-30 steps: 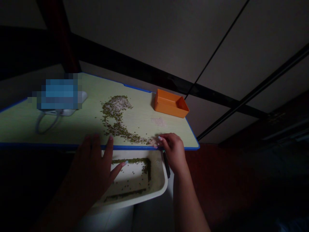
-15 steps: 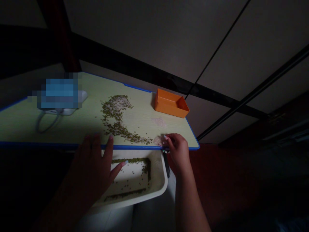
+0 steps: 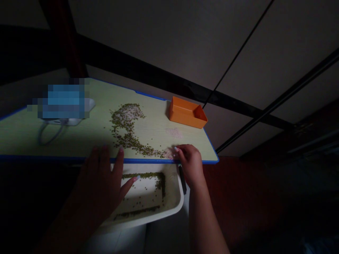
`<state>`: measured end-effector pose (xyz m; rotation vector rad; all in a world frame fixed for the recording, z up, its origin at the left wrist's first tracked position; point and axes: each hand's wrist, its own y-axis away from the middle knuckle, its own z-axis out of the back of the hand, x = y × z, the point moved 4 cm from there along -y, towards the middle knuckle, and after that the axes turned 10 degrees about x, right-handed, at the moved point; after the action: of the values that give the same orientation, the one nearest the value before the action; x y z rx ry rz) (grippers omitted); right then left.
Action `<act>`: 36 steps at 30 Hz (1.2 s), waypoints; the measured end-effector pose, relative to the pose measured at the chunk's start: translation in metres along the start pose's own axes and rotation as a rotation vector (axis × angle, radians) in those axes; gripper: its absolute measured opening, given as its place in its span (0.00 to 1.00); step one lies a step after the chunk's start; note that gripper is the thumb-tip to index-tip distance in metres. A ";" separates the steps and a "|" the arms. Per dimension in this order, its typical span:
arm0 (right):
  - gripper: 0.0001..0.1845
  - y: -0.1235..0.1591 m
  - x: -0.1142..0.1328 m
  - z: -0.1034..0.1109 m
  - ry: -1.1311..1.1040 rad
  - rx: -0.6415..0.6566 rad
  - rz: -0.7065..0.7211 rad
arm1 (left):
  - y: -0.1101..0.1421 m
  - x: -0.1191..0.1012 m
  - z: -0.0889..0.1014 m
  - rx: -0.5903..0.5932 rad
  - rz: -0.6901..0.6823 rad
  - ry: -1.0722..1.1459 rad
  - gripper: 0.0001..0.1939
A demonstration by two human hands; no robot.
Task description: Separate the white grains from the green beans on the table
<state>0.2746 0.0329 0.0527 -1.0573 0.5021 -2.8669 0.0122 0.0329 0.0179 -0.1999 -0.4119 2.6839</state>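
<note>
My right hand (image 3: 191, 163) is at the front edge of the pale table, thumb and fingers drawn together in a pinch. Its fingertips touch a small patch of pinkish-white grains (image 3: 168, 152); anything between them is too small to make out. A curved spread of green beans (image 3: 124, 137), mixed with pale grains, runs leftward from there. With fingers spread, my left hand (image 3: 104, 180) rests its fingertips at the table's front edge, the thumb reaching over a white basin (image 3: 177, 201). More green beans (image 3: 148, 175) lie in the basin, mostly along its sides.
The blue-edged table (image 3: 148, 120) carries an orange box (image 3: 188, 120) at its back right. Close to the box is another pinkish-white patch (image 3: 174, 133). At the left stands a blurred-out blue object (image 3: 65, 102) with a looped cord (image 3: 50, 135). Cabinet panels (image 3: 164, 42) rise behind.
My right hand has slid a little left along the table edge, and the pinkish-white grains by its fingertips have shifted left towards the green beans. My left hand stays put.
</note>
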 end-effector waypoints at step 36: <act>0.09 -0.019 -0.019 0.010 0.118 0.010 -0.045 | 0.002 0.000 -0.004 -0.070 -0.025 -0.112 0.40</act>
<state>0.2968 0.0507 0.0536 -0.9134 0.4763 -2.9812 0.0121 0.0322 0.0138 -0.0648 -0.5388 2.6664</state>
